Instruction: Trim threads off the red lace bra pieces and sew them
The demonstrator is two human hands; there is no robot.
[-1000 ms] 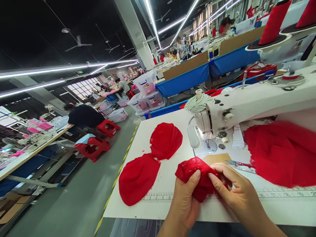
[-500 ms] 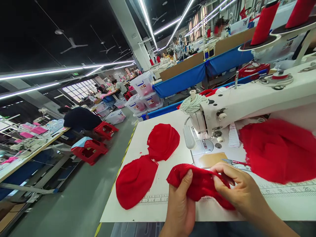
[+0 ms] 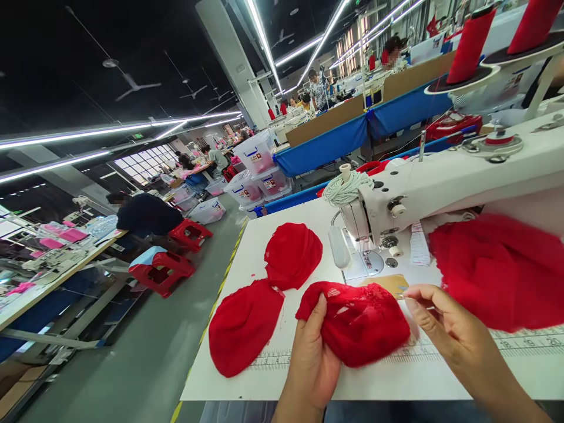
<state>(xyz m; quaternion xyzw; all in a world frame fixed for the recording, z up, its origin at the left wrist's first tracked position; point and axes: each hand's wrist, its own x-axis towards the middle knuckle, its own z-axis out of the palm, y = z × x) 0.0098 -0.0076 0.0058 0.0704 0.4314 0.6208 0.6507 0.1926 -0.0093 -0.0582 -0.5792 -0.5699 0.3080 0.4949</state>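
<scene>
My left hand [image 3: 315, 352] grips a rounded red fabric piece [image 3: 365, 329] by its left side, thumb on top and fingers underneath. Small gaps show along the upper edge of that cloth. At its upper right edge, my right hand [image 3: 445, 323] has thumb and forefinger pinched together; whatever is between the fingertips is too small to make out. Two more rounded red fabric pieces, one upper [image 3: 293, 255] and one lower [image 3: 245, 328], lie to the left on the white sewing table [image 3: 247, 385]. Behind my hands stands a white sewing machine [image 3: 440, 188], its needle area beyond the held cloth.
A larger red cloth heap [image 3: 497, 270] lies right, under the machine arm. A tan patch [image 3: 390, 285] sits by the needle plate, and a printed ruler [image 3: 520, 343] crosses the table. Red thread cones [image 3: 471, 47] stand above. Red stools [image 3: 161, 270] and plastic bins [image 3: 255, 153] stand beyond.
The held fabric has opened out and turned, showing a broader, rounded face. My right hand has moved right, from over the cloth to its edge. My left hand keeps its grip.
</scene>
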